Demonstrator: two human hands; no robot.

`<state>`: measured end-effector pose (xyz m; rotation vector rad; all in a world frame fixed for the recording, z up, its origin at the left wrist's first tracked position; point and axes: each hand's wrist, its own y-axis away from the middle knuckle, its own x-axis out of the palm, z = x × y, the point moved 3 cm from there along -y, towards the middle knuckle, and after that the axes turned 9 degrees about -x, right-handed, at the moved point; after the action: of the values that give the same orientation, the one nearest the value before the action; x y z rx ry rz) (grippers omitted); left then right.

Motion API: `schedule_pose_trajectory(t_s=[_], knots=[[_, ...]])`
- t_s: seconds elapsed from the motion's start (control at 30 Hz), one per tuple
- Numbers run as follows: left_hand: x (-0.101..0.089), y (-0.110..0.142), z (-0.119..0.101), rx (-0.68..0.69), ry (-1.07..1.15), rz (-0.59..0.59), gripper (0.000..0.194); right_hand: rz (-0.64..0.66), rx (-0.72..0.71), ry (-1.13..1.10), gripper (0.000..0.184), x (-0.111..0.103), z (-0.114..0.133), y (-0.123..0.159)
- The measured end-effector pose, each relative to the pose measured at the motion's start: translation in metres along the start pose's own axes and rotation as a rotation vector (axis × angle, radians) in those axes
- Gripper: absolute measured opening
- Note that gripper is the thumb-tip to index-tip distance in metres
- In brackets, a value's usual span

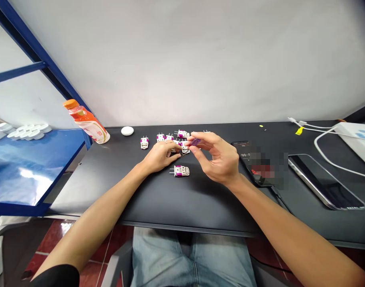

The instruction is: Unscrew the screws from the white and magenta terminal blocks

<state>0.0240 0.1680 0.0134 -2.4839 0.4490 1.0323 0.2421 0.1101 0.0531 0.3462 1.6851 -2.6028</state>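
My right hand is raised over the black table and pinches a small see-through purple plastic piece between thumb and index finger. To its left, my left hand rests low on the table, thumb and fingertips drawn together beside the cluster of small parts. A tiny dark bit shows at those fingertips, too small to name. Several white-and-purple plug-like parts with thin metal prongs lie behind the hands, some partly hidden by them. One similar part lies alone in front, prongs pointing left, and another sits farther left.
An orange-capped bottle stands at the left rear, near a white oval object. On the right lie a dark phone with a cable, a second phone, and a white box with white cables. A wall borders the rear.
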Motion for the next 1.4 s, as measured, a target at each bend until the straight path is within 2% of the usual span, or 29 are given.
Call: schedule_pose_trajectory(t_s=[0.13,0.23,0.33,0.4,0.53,0.67,0.73,0.9,1.17,1.4], knots=[[-0.005,-0.002,0.001,0.001,0.017,-0.04,0.018,-0.027,0.004,-0.027,0.042,-0.001,0.001,-0.001],[-0.011,-0.003,0.002,-0.019,0.031,-0.057,0.01,-0.035,0.005,-0.018,0.038,-0.001,0.002,-0.002],[-0.019,-0.002,-0.003,-0.031,0.042,-0.066,0.012,-0.043,0.009,-0.005,0.034,-0.002,0.004,-0.003],[-0.023,-0.001,-0.01,0.005,0.068,0.01,0.015,-0.043,0.024,-0.004,0.033,-0.003,0.004,-0.004],[-0.023,0.004,-0.023,0.099,0.136,0.308,0.027,-0.018,0.042,-0.052,0.035,-0.003,0.005,-0.003],[-0.018,0.006,-0.024,0.1,0.134,0.438,0.049,0.062,0.04,-0.107,0.035,-0.001,0.006,-0.002],[-0.016,0.007,-0.022,0.1,0.123,0.444,0.049,0.103,0.036,-0.114,0.034,0.0,0.007,-0.002],[-0.015,0.008,-0.021,0.149,0.102,0.406,0.037,0.144,0.01,-0.129,0.036,0.002,0.008,-0.001],[-0.014,0.008,-0.018,0.163,0.109,0.395,0.034,0.197,-0.012,-0.113,0.031,0.002,0.01,-0.003],[-0.016,0.007,-0.021,0.165,0.123,0.374,0.03,0.163,-0.024,-0.103,0.026,0.003,0.011,-0.003]])
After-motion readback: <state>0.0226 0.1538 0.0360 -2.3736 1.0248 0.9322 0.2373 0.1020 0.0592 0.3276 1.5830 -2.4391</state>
